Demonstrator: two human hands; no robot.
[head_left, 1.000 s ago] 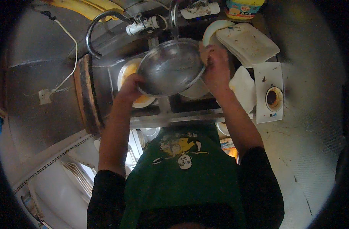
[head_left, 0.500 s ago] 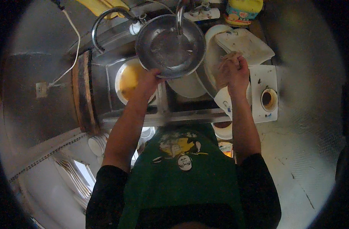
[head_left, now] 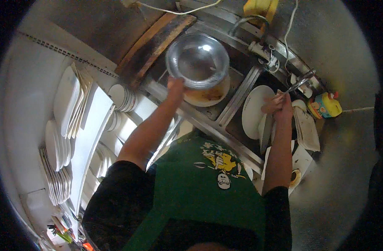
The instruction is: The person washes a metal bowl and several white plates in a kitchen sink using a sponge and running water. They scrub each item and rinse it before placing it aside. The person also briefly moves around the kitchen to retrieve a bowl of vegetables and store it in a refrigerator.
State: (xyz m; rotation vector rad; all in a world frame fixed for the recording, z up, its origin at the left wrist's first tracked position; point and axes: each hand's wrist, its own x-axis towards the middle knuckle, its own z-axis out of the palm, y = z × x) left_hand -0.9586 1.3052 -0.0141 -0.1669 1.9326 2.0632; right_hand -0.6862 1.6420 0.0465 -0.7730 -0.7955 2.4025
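My left hand (head_left: pixel 176 88) grips the near rim of a round metal bowl (head_left: pixel 196 62), fingers closed on its edge. The bowl is held above the left sink basin, partly covering a white dish (head_left: pixel 204 101) with yellow-brown residue. My right hand (head_left: pixel 284 108) is closed around a crumpled pale cloth (head_left: pixel 275 102), next to the tap spout (head_left: pixel 302 80) over the right basin. Large white plates (head_left: pixel 254 112) stand in that basin, just left of the right hand.
Another curved tap (head_left: pixel 252 19) rises behind the sink divider. To the right are stacked white dishes (head_left: pixel 306 129) and a yellow bottle (head_left: pixel 325 105). A wooden board (head_left: pixel 156 48) leans at the sink's left. Shelves (head_left: pixel 91 142) with several stacks of plates stand at left.
My view has turned left. The metal bowl has moved from under the running tap area to above the left basin. My right hand keeps the cloth, now beside the tap.
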